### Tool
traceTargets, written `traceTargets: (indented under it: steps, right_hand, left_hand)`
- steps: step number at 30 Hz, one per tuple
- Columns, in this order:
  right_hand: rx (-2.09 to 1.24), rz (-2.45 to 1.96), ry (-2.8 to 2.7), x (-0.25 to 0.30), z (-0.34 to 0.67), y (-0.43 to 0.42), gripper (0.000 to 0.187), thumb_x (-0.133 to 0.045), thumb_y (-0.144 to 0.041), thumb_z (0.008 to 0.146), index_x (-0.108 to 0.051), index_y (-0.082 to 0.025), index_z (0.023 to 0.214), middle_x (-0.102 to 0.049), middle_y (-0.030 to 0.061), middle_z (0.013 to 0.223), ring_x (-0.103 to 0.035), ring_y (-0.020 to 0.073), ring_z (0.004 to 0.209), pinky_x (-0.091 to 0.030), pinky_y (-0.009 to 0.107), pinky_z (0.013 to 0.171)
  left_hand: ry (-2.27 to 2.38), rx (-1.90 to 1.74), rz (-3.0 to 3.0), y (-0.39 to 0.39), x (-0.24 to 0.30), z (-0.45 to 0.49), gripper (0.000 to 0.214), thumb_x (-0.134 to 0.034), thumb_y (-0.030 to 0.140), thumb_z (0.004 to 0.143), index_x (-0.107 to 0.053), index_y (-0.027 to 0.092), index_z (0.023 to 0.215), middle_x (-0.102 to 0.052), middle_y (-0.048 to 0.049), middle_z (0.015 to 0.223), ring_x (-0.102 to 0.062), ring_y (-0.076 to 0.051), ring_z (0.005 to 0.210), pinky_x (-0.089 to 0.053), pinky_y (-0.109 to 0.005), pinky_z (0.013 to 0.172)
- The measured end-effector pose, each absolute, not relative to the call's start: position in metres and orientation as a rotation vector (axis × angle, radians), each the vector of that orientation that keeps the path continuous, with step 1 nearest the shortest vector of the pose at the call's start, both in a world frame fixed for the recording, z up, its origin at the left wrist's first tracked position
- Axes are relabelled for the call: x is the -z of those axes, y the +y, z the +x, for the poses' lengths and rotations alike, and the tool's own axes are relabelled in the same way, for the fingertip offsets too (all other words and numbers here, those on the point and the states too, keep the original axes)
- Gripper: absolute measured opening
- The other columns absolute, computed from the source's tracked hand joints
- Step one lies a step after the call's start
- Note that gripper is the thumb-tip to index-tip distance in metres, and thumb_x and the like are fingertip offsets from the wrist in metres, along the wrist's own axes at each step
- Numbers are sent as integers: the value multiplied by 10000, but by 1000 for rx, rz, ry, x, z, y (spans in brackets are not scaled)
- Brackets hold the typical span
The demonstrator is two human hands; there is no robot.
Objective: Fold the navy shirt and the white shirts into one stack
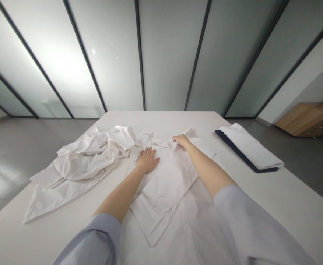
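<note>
Right grip (181,140): closed in a pinch on the far right of the shirt, the cloth caught between thumb and fingers.
Left grip (147,160): laid flat, fingers spread, with nothing grasped; the shirt was touched from above on its far left part.
Shirt (172,180): spread on the worktop (161,117) under both hands, between the forearms; a pointed fold was turned toward the near side.
Long axis: run from the hands back toward the wearer, the near end cut off by the frame; the pinched far right part was reached by the right hand, the nearer one.
Heap (78,162): left crumpled, white, left of the shirt.
Stack: a white cloth (249,147) was laid over a dark cloth (235,148), well apart on the right.
</note>
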State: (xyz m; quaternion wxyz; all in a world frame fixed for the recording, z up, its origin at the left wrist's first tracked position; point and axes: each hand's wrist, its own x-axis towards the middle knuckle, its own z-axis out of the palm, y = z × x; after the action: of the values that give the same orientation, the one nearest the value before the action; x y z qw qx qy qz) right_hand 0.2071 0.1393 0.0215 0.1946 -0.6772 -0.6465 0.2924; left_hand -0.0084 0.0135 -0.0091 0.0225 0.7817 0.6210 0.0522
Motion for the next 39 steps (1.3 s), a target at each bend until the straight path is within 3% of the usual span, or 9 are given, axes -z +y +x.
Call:
traceTargets:
  steps: [2,4,7,9,11,17,24,33,39]
  right_hand:
    - [-845,-1875,-1812,-32,205,147,460,-404,-403,929,-693,-81,1088,-715,119,951,-656,236,919,-499,297,786]
    - [-798,-1828,-1778,-44,205,156,526,-289,-399,977,-549,-90,1314,-661,128,1173,-600,209,1089,-483,267,842]
    - [-576,-1756,-1682,-56,210,164,590,-150,-391,1010,-203,-95,1517,-423,147,1469,-420,173,1319,-440,262,937]
    - [-407,-1743,-1720,-56,215,160,620,-139,-417,1011,-107,-83,1533,-326,147,1529,-348,182,1370,-406,287,994]
    - [-287,-1739,-1875,-49,220,148,630,-202,-443,1005,-149,-103,1533,-323,122,1534,-334,201,1379,-367,309,1044]
    - [-189,-1710,-2337,-17,234,80,502,-415,-438,945,-498,-211,1385,-498,93,1413,-443,242,1307,-336,361,1090]
    - [-166,-1986,-2456,13,266,25,665,-300,-620,932,-317,-277,1502,-197,77,1588,-179,371,1436,-200,618,1105]
    - [-129,-2025,-2369,13,268,17,670,-280,-630,931,-329,-273,1496,-214,81,1583,-197,344,1435,-194,560,1126]
    - [-144,-2023,-2378,11,267,17,677,-282,-617,933,-324,-248,1500,-205,99,1583,-200,348,1434,-200,561,1122]
  left_hand:
    - [1919,-165,2424,14,10,-9,585,-330,503,940,-388,176,1422,-327,-142,1538,-267,-272,1432,-212,-451,1150]
    - [1921,-162,2421,14,10,-9,576,-329,503,943,-388,188,1420,-322,-132,1543,-263,-265,1434,-211,-447,1150]
    - [1918,-162,2421,13,9,-9,585,-332,504,945,-386,171,1423,-314,-146,1543,-260,-268,1434,-202,-439,1154]
    - [1913,-158,2423,13,8,-8,591,-332,504,947,-382,163,1427,-315,-154,1541,-262,-273,1433,-197,-439,1156]
    - [1915,-145,2421,12,7,-8,589,-330,503,948,-378,166,1429,-315,-150,1542,-260,-275,1434,-201,-440,1154]
    - [1930,-112,2418,12,7,-7,614,-311,515,948,-353,165,1450,-286,-154,1555,-226,-281,1447,-190,-458,1157]
    - [1877,-77,2437,25,7,-6,678,-269,594,935,-332,183,1471,-248,-145,1570,-196,-291,1456,-131,-507,1166]
    - [1855,-326,2600,20,-6,-12,400,-442,396,921,-558,174,1232,-529,-134,1350,-429,-287,1287,-239,-436,1156]
    - [2208,-642,2573,7,-26,-39,431,-431,286,907,-492,185,1322,-378,-96,1487,-252,-267,1408,-161,-436,1187]
